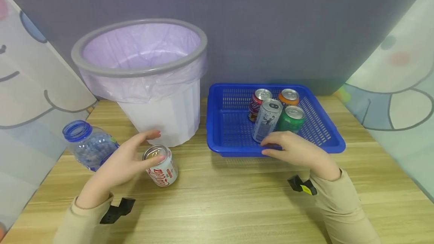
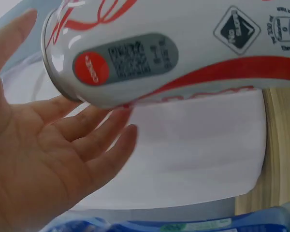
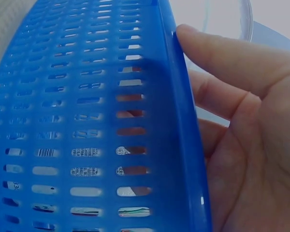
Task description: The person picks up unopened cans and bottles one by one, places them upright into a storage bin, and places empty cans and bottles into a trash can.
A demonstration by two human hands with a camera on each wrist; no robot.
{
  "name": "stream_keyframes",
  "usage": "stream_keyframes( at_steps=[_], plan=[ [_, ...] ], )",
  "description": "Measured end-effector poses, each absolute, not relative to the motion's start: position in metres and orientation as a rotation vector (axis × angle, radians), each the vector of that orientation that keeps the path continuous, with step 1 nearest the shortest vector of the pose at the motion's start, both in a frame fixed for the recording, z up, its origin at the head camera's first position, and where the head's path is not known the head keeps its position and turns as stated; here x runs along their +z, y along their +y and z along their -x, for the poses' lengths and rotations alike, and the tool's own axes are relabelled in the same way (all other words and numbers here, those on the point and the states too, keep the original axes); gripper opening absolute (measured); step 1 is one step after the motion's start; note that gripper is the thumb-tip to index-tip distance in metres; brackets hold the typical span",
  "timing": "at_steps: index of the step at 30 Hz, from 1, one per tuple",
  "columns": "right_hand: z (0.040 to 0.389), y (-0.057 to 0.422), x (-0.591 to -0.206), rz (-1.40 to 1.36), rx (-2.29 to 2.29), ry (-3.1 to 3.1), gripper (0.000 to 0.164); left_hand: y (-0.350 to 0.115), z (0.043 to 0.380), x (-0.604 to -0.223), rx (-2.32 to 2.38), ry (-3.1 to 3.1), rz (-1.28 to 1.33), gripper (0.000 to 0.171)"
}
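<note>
My left hand (image 1: 123,161) is around the top of a white-and-red Coca-Cola can (image 1: 164,174), with thumb and fingers spread apart. In the left wrist view, the fingers (image 2: 94,125) extend loosely behind the can's end. My right hand (image 1: 293,146) reaches over the front rim of a blue plastic basket (image 1: 222,148), its fingertips beside the base of a tall grey-white can (image 1: 266,121). In the right wrist view, the thumb (image 3: 222,55) lies at the rim, and skin shows through the slots. A red-purple can (image 1: 253,108), orange can (image 1: 288,97) and green can (image 1: 291,121) stand around the grey-white one.
A white bin (image 1: 169,112) with a grey ring (image 1: 139,72) and a pale purple liner (image 1: 135,44) stands behind the Coca-Cola can. Left of my left hand is a clear plastic bottle with a blue top (image 1: 91,146). Behind the wooden table (image 1: 217,202) rises a grey panel (image 1: 271,29).
</note>
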State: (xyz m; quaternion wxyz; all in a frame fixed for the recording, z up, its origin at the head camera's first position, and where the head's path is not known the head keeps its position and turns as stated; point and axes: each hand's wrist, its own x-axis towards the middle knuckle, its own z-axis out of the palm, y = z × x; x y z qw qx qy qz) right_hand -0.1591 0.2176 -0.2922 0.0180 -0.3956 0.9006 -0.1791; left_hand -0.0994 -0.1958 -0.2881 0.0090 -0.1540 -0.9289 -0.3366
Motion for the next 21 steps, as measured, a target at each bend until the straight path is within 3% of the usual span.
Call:
stream_keyframes(
  at_steps=[21],
  plan=[
    [0.158, 0.218, -0.292, 1.21, -0.569, 2.79, 0.013, -0.214, 0.11, -0.305, -1.296, -3.042, 0.648, 0.093]
  ],
)
